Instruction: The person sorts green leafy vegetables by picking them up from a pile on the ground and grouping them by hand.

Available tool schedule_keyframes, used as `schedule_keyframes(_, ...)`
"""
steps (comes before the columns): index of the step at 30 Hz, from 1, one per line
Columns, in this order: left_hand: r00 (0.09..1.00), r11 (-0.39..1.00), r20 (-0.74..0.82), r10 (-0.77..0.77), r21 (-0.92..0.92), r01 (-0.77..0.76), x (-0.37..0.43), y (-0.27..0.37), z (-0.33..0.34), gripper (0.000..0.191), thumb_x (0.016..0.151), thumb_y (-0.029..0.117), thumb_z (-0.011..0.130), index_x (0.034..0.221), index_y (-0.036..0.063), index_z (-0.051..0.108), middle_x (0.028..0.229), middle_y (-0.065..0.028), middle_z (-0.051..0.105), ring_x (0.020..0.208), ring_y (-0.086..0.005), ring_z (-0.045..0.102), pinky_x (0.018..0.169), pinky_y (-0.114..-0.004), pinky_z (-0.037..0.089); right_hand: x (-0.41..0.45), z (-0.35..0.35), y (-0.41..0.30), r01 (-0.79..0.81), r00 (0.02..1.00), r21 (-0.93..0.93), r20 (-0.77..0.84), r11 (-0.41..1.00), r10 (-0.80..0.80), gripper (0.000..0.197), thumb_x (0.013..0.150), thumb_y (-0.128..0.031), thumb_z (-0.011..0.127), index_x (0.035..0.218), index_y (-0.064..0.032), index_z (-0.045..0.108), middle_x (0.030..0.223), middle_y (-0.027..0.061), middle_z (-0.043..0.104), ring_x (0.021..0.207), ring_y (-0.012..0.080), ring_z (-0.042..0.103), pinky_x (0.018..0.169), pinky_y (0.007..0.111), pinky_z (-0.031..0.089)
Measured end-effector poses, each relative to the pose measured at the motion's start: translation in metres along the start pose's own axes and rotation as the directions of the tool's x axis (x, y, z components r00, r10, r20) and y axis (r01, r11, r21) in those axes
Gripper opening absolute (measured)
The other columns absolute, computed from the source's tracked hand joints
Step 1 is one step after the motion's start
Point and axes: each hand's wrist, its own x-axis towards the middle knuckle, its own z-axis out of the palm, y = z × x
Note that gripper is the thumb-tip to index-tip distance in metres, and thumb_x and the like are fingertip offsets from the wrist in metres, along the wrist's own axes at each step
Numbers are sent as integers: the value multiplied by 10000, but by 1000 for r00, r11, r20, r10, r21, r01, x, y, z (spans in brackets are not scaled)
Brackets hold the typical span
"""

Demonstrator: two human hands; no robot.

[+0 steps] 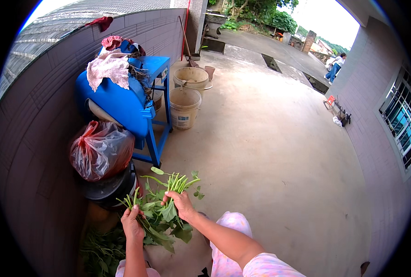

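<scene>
In the head view, my right hand (180, 204) is closed around a thick bunch of leafy green stems (178, 183), cut ends pointing up and away, leaves hanging below the fist. My left hand (132, 223), lower and to the left, grips a smaller bunch of the same stems (136, 195). The leaves of the two bunches overlap between my hands, so which leaf belongs to which bunch I cannot tell. A heap of leafy greens (103, 251) lies on the floor in shadow at the lower left.
A black lidded bucket (105, 188) with a tied plastic bag (101, 149) on top stands front left, beside a blue machine (112, 104). Two pale buckets (184, 116) are behind it. A tiled wall (29, 138) runs along the left. A person (336, 67) is far off at the upper right.
</scene>
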Motion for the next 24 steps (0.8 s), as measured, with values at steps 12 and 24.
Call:
schedule_keyframes(12, 998, 998, 28, -64, 25, 63, 4, -12, -1, 100, 803, 94, 554, 846, 4, 565, 638, -36, 528, 536, -121, 491, 491, -232, 415, -1, 3, -7, -237, 969, 115, 96, 965, 226, 60, 735, -78, 576, 751, -23, 561, 598, 51, 543, 515, 146, 537, 504, 269, 451)
schedule_keyframes(24, 997, 997, 16, -78, 9, 78, -5, -6, 2, 78, 785, 85, 587, 772, 18, 550, 619, -41, 534, 511, -122, 492, 481, -234, 411, -8, 13, -12, -392, 890, 148, 310, 908, 334, 103, 802, -94, 544, 876, -34, 504, 687, 70, 563, 682, 212, 581, 656, 307, 486)
